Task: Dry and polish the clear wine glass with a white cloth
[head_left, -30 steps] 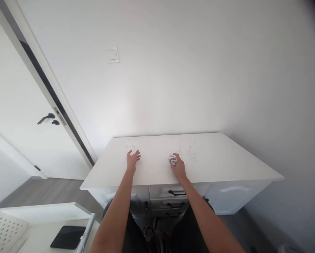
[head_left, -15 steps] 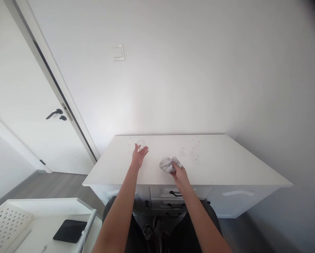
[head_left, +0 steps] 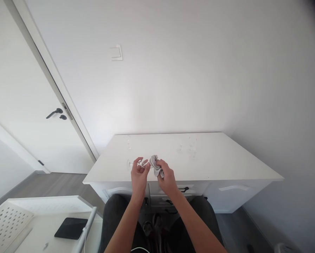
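My left hand (head_left: 140,175) is closed round a clear glass with a stem (head_left: 129,164), tipped on its side above the white cabinet top (head_left: 215,165). The round foot points left; the bowl lies among my fingers and is partly hidden. Bunched in my right hand (head_left: 168,177) is a light grey cloth (head_left: 155,164), held against the glass's right end, by the rim. Whether any cloth is inside the bowl I cannot tell. Further back on the left stands another faint clear glass (head_left: 128,142). To the right, several transparent glass shapes (head_left: 191,148) show only as faint outlines.
A white wall with a light switch (head_left: 116,52) rises behind the cabinet. A door with a dark handle (head_left: 54,112) is at the left. At the lower left, a white cart (head_left: 41,219) carries a black tablet (head_left: 71,228). Drawers with dark handles are below the top.
My left hand was open beside the glass at the back left; now it has hold of the glass and has brought it nearer. My right hand moved left with the cloth to meet it.
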A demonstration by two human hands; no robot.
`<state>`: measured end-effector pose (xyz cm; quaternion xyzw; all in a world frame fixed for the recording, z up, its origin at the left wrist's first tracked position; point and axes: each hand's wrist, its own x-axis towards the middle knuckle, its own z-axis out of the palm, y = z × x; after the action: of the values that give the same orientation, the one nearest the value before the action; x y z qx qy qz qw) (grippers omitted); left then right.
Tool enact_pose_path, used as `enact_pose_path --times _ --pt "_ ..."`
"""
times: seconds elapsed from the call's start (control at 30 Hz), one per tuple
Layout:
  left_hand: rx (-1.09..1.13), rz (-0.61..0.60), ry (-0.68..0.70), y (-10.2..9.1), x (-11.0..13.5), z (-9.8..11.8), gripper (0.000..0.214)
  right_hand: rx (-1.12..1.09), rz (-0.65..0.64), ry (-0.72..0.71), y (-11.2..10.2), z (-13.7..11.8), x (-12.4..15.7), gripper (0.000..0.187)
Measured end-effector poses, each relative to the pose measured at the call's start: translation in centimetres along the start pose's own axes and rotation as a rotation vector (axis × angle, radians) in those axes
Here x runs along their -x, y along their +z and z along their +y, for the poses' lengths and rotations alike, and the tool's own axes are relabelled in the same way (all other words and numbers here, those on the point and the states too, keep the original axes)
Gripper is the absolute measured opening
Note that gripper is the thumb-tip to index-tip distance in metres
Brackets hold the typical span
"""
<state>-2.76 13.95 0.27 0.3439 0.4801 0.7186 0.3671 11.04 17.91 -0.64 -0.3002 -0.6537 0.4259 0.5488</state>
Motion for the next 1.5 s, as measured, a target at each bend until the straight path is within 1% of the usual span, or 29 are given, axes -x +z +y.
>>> enact_pose_path --times 0.1,0.13,0.23,0.27,0.3,0.33,0.4,0.43,0.5,0.53,0.57,0.6,0.67,0.7,0.73,0.77,0.8,0.83,0.9,0.93,0.97,1.0,1.03,1.13,1.17,1.23,1.37,1.43,1.5 --pt "-0.042 -0.018 0.021 -0.7 1.9 0.9 0.052 -0.003 -0.160 -0.024 -0.6 -2.1 3.0 0.049" --pt "-0.051 -0.075 0.016 -1.0 2.4 1.2 0.053 -0.029 -0.227 -0.005 -1.1 -2.9 3.8 0.056" --pt "-0.035 -0.342 -0.017 -1.6 3.9 1.8 0.052 -0.148 -0.468 0.116 -2.5 -5.0 5.4 0.078" --pt "-0.022 -0.395 -0.025 -1.7 4.4 1.9 0.052 -0.147 -0.506 0.150 -2.8 -5.4 5.7 0.084" --pt "-0.014 -0.402 -0.028 -1.7 4.8 2.0 0.052 -0.106 -0.508 0.164 -3.1 -5.6 6.0 0.086" --pt "-0.019 -0.364 -0.037 -1.6 5.3 2.0 0.052 -0.022 -0.482 0.136 -3.3 -5.4 6.2 0.086" --pt "-0.072 -0.263 -0.126 -1.4 6.0 2.1 0.048 0.220 -0.485 -0.043 -3.7 -4.5 6.5 0.083" --pt "-0.108 -0.234 -0.210 -1.3 6.3 2.1 0.046 0.347 -0.531 -0.175 -4.0 -3.9 6.6 0.082" --pt "-0.152 -0.243 -0.352 -1.2 6.6 2.1 0.047 0.521 -0.665 -0.410 -4.4 -2.8 6.6 0.078" --pt "-0.151 -0.276 -0.360 -1.2 6.6 2.2 0.046 0.531 -0.705 -0.450 -4.5 -2.6 6.7 0.075" --pt "-0.137 -0.315 -0.315 -1.3 6.6 2.2 0.045 0.473 -0.690 -0.414 -4.4 -2.6 6.8 0.071" --pt "-0.109 -0.354 -0.230 -1.4 6.6 2.3 0.045 0.354 -0.616 -0.312 -4.3 -2.8 7.0 0.067" --pt "-0.042 -0.428 -0.066 -1.5 6.6 2.7 0.048 0.025 -0.401 0.008 -3.6 -3.6 7.7 0.063" --pt "-0.021 -0.448 -0.034 -1.5 6.6 2.9 0.049 -0.121 -0.291 0.148 -3.3 -4.0 8.2 0.060" --pt "-0.024 -0.452 -0.037 -1.5 6.6 3.1 0.048 -0.207 -0.216 0.234 -3.1 -4.3 8.6 0.058" --pt "-0.059 -0.436 -0.064 -1.5 6.7 3.4 0.047 -0.212 -0.198 0.254 -3.0 -4.3 9.1 0.057" --pt "-0.126 -0.403 -0.110 -1.4 6.8 3.6 0.046 -0.137 -0.235 0.199 -3.1 -4.1 9.4 0.057" --pt "-0.211 -0.359 -0.166 -1.4 7.0 3.9 0.044 -0.005 -0.316 0.080 -3.4 -3.6 9.7 0.057" --pt "-0.353 -0.303 -0.263 -1.2 7.3 4.2 0.040 0.302 -0.531 -0.241 -4.3 -2.2 9.9 0.066" --pt "-0.376 -0.300 -0.278 -1.1 7.5 4.2 0.038 0.402 -0.621 -0.374 -4.7 -1.6 10.0 0.072" --pt "-0.361 -0.310 -0.265 -1.0 7.7 4.2 0.036 0.439 -0.649 -0.451 -5.0 -1.1 10.0 0.074" --pt "-0.313 -0.335 -0.233 -1.0 7.8 4.2 0.036 0.415 -0.623 -0.443 -5.2 -0.9 10.1 0.074" --pt "-0.241 -0.374 -0.188 -1.0 7.9 4.1 0.038 0.339 -0.542 -0.359 -5.1 -1.1 10.2 0.072" --pt "0.027 -0.509 -0.044 -1.0 8.2 4.1 0.051 -0.005 -0.302 0.003 -4.1 -3.2 10.8 0.061" --pt "0.075 -0.526 -0.022 -1.0 8.3 4.3 0.053 -0.042 -0.277 0.036 -3.7 -4.0 11.0 0.059" --pt "0.040 -0.478 -0.036 -0.7 8.7 4.9 0.052 0.055 -0.301 -0.068 -3.5 -5.2 11.2 0.060" --pt "-0.335 -0.268 -0.206 0.0 9.3 6.0 0.039 0.405 -0.480 -0.431 -5.2 -4.8 10.5 0.068" --pt "-0.515 -0.233 -0.215 0.2 9.2 5.8 0.041 0.566 -0.586 -0.627 -6.2 -4.0 10.0 0.071" --pt "-0.597 -0.255 -0.212 0.1 8.8 5.0 0.047 0.682 -0.582 -0.759 -6.8 -3.3 9.8 0.068"
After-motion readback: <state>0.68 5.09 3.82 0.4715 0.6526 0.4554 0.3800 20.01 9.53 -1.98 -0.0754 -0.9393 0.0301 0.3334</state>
